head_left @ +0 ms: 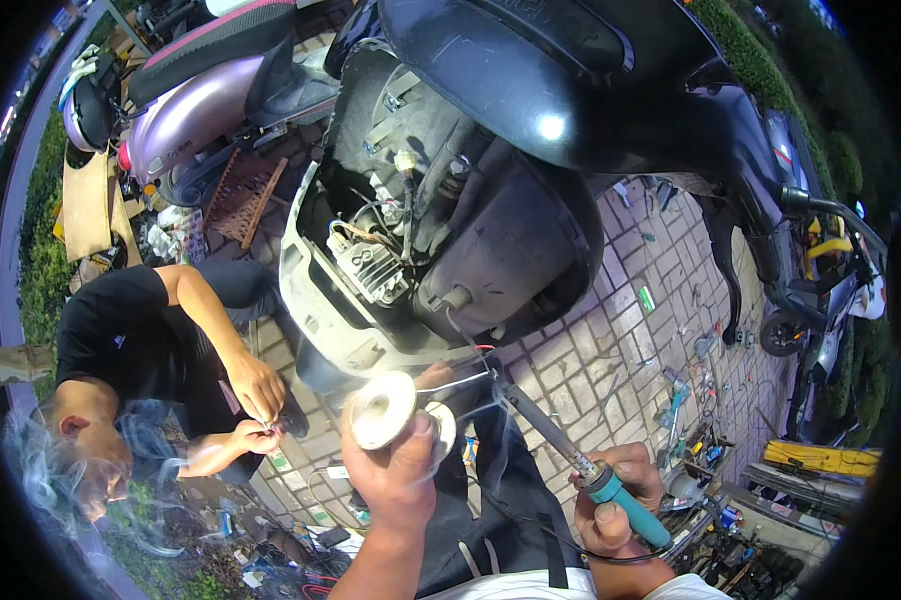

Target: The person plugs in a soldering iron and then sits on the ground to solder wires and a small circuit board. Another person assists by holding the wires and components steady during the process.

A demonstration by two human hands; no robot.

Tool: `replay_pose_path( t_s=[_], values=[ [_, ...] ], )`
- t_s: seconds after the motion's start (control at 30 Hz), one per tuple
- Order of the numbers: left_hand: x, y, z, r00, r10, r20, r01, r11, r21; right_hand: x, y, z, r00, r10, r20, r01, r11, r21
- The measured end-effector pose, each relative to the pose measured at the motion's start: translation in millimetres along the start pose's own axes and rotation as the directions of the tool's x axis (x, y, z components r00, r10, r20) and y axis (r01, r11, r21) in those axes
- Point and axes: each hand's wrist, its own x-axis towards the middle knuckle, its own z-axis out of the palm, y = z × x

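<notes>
My left hand (399,485) is closed around a white spool of solder wire (383,408). A silvery strand of solder (456,384) runs from the spool to the tip of a soldering iron (541,425). My right hand (623,492) grips the iron by its teal handle, with the shaft pointing up and to the left. By the tip, a thin cable with a red end (483,348) hangs out of an open electric scooter body (316,320). Thin smoke drifts around the spool and tip. What exactly the tip touches is too small to tell.
A finned metal box (371,270) with wires sits inside the scooter body, under a raised black seat (531,90). At left a person (131,340) in black crouches, fingers together. Tools and parts (686,400) litter the brick paving. A woven stool (243,195) stands behind.
</notes>
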Motion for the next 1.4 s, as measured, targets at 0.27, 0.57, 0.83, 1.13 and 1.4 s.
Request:
replay_pose_path(
  t_s=[0.27,0.57,0.83,1.13,1.4],
  values=[
    [2.2,-6.4,-3.1,0.998,0.051,0.033,-0.051,0.999,-0.005,2.0,1.9,-0.5,0.999,-0.021,0.043,0.023,0.999,-0.039],
    [1.7,-5.8,0.6,0.997,0.072,0.035,-0.072,0.997,-0.015,0.8,1.6,-1.0,0.998,-0.017,0.053,0.018,1.0,-0.019],
    [2.5,-5.5,-0.8,0.997,0.076,0.021,-0.076,0.997,-0.018,0.2,0.8,-0.7,0.999,0.003,0.033,-0.002,0.999,-0.04],
    [1.4,-3.6,-2.6,0.998,0.059,0.034,-0.059,0.998,-0.008,-1.0,0.9,-1.4,0.999,-0.011,0.045,0.013,0.999,-0.048],
    [0.8,-5.9,-0.3,0.999,0.038,0.015,-0.037,0.999,-0.022,-2.5,2.3,-1.9,0.999,-0.041,0.034,0.043,0.998,-0.045]
  ],
)
